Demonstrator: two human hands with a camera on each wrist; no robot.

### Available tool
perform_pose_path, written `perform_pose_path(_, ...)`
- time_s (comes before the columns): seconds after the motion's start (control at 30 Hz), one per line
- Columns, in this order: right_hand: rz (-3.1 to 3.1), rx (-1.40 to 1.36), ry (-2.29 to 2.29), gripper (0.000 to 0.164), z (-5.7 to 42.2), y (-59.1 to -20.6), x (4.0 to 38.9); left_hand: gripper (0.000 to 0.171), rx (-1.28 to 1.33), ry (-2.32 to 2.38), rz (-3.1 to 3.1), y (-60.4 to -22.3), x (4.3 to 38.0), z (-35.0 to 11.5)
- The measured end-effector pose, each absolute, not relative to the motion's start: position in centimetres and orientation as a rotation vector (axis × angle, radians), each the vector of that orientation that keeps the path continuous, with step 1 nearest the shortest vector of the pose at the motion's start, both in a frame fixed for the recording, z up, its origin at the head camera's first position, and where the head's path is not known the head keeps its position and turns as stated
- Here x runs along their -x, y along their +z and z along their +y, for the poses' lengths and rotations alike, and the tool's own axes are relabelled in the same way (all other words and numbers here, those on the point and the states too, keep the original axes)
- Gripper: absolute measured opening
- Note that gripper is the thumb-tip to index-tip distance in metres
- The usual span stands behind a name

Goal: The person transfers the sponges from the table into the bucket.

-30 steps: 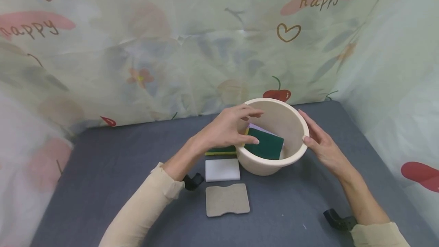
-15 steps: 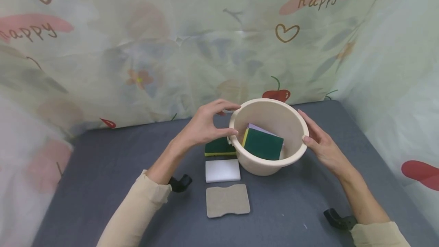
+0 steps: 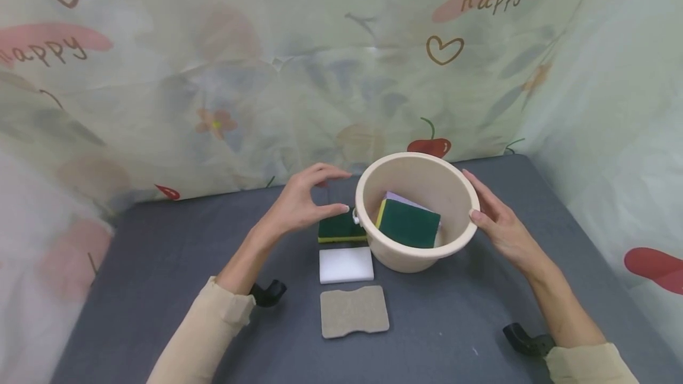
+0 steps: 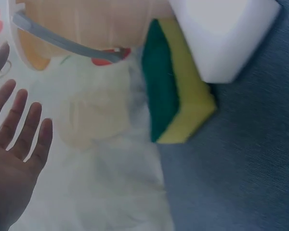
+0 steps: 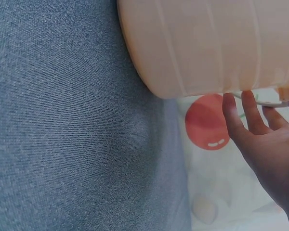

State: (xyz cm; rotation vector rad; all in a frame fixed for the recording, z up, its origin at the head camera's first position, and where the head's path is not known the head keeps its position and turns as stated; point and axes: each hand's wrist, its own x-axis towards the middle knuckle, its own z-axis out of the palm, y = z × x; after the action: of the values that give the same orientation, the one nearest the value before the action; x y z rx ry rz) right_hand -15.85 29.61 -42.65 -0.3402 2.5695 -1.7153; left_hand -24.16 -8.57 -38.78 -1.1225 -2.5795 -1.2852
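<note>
A cream plastic bucket (image 3: 397,260) stands on the dark table. Inside it lie a dark green sponge (image 3: 409,224) with a yellow edge and a lilac piece (image 3: 400,197) partly hidden behind it. My right hand (image 3: 501,230) holds the bucket's right rim, thumb at the lip and fingers along the outer wall. Left of the bucket my left hand (image 3: 299,203) is raised with nothing in it, thumb and fingers spread apart. Below that hand, a second green and yellow sponge (image 4: 185,91) lies partly hidden by the bucket.
A white block (image 3: 346,265) lies in front of the second sponge. Nearer still is a flat grey-beige pad (image 3: 354,312) with notched long edges. A patterned curtain (image 3: 277,93) hangs behind the table and along its sides. The bucket's handle (image 4: 67,41) hangs at its far side.
My left hand has drawn back leftward from over the bucket, past its rim, to beside it. My right hand and the bucket have stayed in place.
</note>
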Motion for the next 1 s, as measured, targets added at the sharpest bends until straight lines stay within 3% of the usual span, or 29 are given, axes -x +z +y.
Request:
perform_pose_path(0.63, 2.586, 0.291, -1.687, 0.067, 29.5, -42.7, 15.7, 0.064, 1.001, -1.473, -2.774, -43.2, 25.1, -11.3)
perform_pose_path(1.0, 2.563, 0.277, -1.705, 0.067, 29.5, -42.6, 15.8, 0.075, 1.056, -1.339, -3.012, -45.8, 25.7, -10.7)
